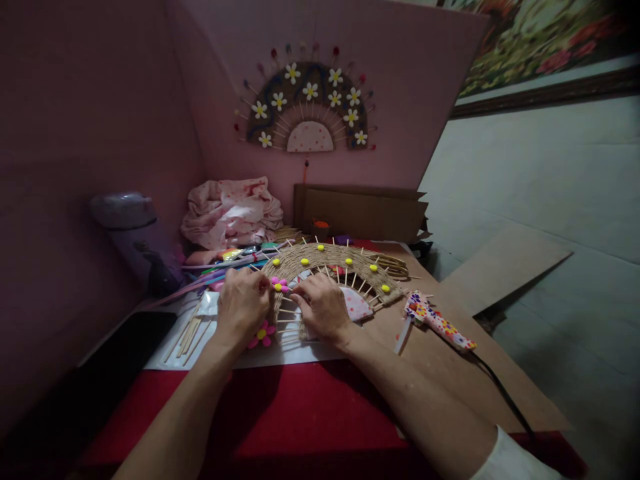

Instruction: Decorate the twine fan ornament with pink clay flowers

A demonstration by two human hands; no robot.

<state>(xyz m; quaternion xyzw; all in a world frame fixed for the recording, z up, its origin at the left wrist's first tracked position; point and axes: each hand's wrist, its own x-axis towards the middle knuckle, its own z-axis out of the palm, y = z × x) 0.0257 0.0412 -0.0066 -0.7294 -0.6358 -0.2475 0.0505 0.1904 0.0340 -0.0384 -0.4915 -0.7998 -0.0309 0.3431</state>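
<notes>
A half-ring fan of woven twine (334,255) on thin wooden sticks lies on the table, with several yellow dots spaced along its band. At its left part is a pink flower (279,285) with a yellow centre. My left hand (243,301) has its fingers closed at the flower's left edge. From the right, my right hand (324,308) reaches over the fan, thumb and finger pinched close to the same flower; what they hold is hidden. A second pink flower (262,335) sits lower on the band, beside my left wrist. The fan's spotted half-round centre (356,304) is partly covered by my right hand.
A glue gun (440,323) in flowered covering, with a black cord, lies right on brown cardboard (500,380). Loose sticks (187,339) and a dark flat object (133,343) are left. Behind are pink cloth (233,212), a lilac bottle (145,243) and a finished fan (307,103) on the wall.
</notes>
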